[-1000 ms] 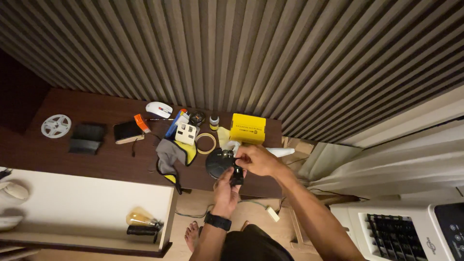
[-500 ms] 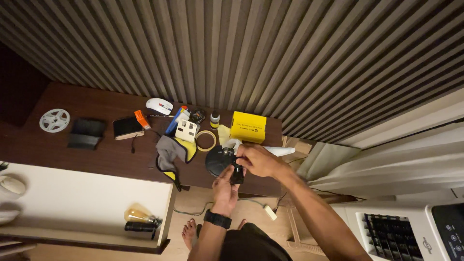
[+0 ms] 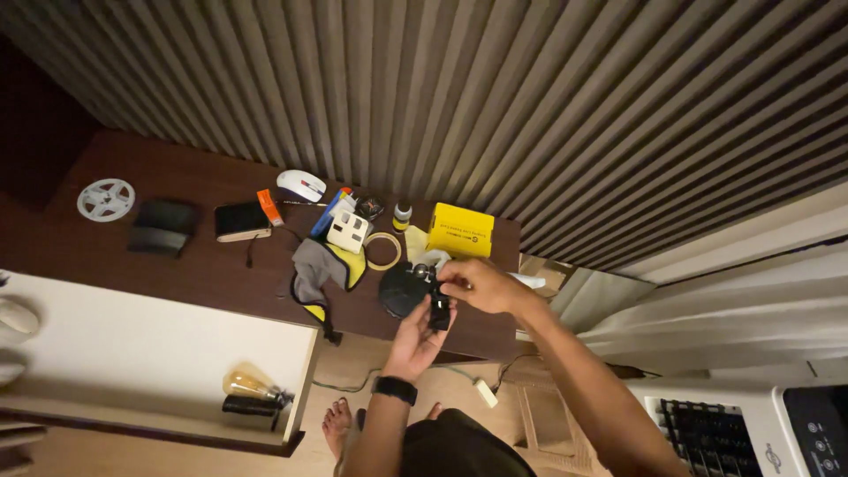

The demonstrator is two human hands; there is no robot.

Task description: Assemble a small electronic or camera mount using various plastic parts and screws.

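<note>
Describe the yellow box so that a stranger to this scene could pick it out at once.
Start at the dark wooden desk under the slatted wall and go to its far right end. The yellow box stands there against the wall, just beyond the two hands. It is the only all-yellow, block-shaped thing; the tape ring and small bottle beside it are paler and round.

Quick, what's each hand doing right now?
Left hand: open palm under a small black part.
Right hand: fingers closed on the part's top.
</note>
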